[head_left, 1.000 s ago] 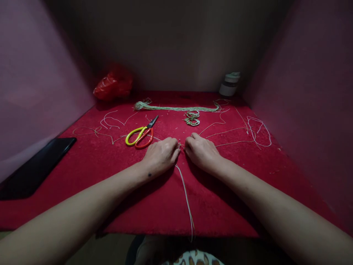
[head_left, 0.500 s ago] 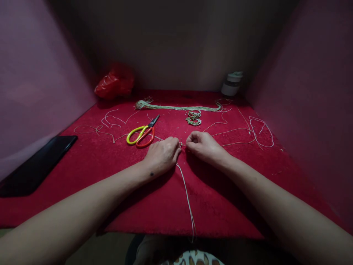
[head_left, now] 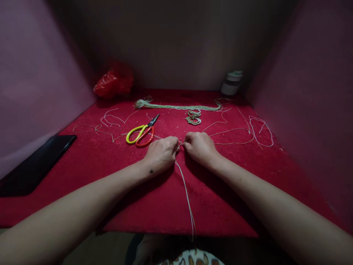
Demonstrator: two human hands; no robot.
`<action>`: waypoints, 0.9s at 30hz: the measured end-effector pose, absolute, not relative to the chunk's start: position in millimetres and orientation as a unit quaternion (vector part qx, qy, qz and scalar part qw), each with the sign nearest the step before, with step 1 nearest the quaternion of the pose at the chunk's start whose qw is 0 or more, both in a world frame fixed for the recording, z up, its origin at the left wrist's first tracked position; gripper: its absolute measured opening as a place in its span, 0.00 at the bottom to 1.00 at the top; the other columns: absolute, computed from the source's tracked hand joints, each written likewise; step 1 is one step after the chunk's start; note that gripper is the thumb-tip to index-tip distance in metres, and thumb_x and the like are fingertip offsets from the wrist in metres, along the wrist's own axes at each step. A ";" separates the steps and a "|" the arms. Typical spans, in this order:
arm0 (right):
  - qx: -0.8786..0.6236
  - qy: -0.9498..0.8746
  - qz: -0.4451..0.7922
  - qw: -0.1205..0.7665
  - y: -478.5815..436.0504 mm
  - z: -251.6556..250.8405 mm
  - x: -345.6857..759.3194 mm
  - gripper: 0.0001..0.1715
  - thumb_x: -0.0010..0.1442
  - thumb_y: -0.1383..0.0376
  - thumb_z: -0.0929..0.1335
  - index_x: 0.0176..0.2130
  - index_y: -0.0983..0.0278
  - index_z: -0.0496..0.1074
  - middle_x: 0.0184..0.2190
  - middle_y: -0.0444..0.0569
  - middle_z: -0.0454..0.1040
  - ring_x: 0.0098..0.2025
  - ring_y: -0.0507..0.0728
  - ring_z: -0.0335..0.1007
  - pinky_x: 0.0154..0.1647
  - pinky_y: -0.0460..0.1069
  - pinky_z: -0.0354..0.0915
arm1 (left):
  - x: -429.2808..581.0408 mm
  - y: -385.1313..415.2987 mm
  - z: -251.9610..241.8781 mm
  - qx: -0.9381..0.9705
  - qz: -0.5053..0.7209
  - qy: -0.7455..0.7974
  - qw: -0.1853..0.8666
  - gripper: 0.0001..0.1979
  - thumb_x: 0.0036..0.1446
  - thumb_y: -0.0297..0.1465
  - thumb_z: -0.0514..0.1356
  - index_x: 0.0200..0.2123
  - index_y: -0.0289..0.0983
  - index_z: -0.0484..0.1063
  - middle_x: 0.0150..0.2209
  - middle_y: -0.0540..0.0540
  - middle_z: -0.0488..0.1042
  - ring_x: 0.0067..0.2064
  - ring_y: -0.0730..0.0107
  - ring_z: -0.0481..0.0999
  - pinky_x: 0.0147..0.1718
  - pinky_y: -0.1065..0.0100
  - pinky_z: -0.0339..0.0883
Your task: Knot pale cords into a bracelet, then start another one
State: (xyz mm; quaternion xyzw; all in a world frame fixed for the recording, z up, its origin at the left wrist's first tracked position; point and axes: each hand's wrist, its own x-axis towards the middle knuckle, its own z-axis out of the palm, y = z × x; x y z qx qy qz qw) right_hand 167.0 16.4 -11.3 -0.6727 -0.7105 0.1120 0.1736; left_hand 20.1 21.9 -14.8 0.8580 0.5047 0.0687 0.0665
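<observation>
My left hand (head_left: 163,151) is closed in a pinch on thin pale cord (head_left: 185,189), whose strands run down from it and over the table's front edge. Close by on the right, my right hand (head_left: 200,146) also pinches the cord, with its fingertips almost meeting the left ones. A small knotted bit of cord shows between the two hands, too small to make out clearly. Other strands trail out past both hands. Scissors (head_left: 140,134) with one yellow and one red handle lie just beyond my left hand, blades pointing away.
A bundle of green and white cords (head_left: 179,107) lies across the back, with braided loops (head_left: 193,117) before it. A red plastic bag (head_left: 114,82) and a lidded jar (head_left: 231,84) stand at the rear corners. A black flat object (head_left: 38,165) lies left. Loose cord (head_left: 260,130) lies right.
My right hand has moved slightly left, and its fingers have closed in on the cord near the left fingertips. My left hand has hardly moved.
</observation>
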 end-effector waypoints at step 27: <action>-0.680 -0.717 0.071 0.137 13.1 -10.2 166.4 0.13 0.56 0.66 0.62 0.35 0.64 0.75 0.32 0.56 0.77 0.36 0.62 0.74 0.31 0.50 0.61 | 22.4 22.6 -9.6 0.858 0.077 0.501 0.082 0.09 0.56 0.29 0.49 0.28 0.36 0.67 0.27 0.46 0.72 0.30 0.67 0.69 0.28 0.69 0.53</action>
